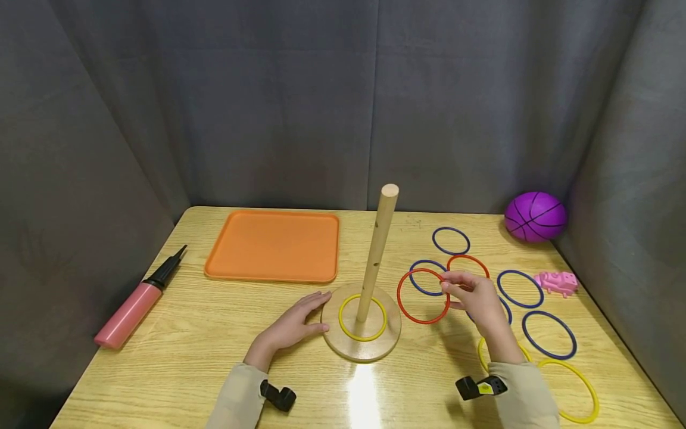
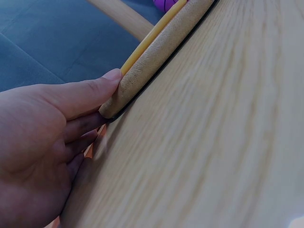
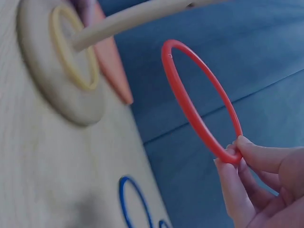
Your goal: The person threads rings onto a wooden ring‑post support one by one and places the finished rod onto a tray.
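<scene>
red ring, pinched at its rim by our right hand, hangs just right of the upright wooden peg; our left hand, fingers straight, rests against the round base.

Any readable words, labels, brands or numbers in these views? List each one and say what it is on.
None can be read. The pink pump, orange tray, purple ball, pink toy, wooden peg stand and the red ring in the right hand show no lettering. A yellow patch on the right wrist mount is too small to read.
</scene>
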The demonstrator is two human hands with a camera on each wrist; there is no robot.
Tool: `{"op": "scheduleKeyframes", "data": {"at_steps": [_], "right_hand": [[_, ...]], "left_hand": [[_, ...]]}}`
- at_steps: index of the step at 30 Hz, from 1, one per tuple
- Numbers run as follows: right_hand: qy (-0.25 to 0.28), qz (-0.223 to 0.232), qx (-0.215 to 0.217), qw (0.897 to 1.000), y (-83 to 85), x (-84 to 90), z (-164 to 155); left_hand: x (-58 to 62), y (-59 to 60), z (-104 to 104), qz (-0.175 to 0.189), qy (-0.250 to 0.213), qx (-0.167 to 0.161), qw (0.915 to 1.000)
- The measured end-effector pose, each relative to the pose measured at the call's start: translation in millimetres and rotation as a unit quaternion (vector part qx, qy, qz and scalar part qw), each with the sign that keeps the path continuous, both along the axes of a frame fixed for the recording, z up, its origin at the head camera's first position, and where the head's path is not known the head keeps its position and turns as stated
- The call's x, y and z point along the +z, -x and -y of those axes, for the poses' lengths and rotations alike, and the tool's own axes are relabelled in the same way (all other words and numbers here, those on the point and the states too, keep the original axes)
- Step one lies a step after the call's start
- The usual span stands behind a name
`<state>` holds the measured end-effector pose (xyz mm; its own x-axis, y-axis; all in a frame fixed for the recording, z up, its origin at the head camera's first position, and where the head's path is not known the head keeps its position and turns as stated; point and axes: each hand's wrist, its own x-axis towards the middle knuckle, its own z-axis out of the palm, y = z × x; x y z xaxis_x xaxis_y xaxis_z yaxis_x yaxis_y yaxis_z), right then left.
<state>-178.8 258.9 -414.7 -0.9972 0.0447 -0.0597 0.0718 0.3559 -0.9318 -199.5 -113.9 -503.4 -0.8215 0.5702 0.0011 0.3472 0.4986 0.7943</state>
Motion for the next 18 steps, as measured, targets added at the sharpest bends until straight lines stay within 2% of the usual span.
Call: {"op": "scheduleKeyframes", "data": {"at_steps": [3,6,9,12,15,18], "right_hand": [[0.052,-0.006,-0.002,0.999,-3.7,12.0,3],[0.122,-0.012,0.009,0.992,-7.3,24.2,6],[0.196,-0.026,0.036,0.980,-10.9,35.1,9],[0.260,-0.040,0.065,0.963,-14.6,45.6,13],[0.301,-0.051,0.085,0.948,-17.7,57.5,18],[0.324,-0.063,0.102,0.938,-19.0,71.2,26]], "left_hand": [[0.0,0.1,0,-0.002,0.001,0.000,1.0000],[-0.1,0.0,1,-0.002,0.001,0.000,1.0000],[-0.2,0.0,1,-0.001,0.001,0.001,1.0000],[-0.5,0.3,1,0.000,0.002,-0.001,1.0000],[-0.6,0.6,0,-0.001,0.001,-0.003,1.0000],[-0.3,0.6,0,-0.001,0.001,-0.003,1.0000]]}}
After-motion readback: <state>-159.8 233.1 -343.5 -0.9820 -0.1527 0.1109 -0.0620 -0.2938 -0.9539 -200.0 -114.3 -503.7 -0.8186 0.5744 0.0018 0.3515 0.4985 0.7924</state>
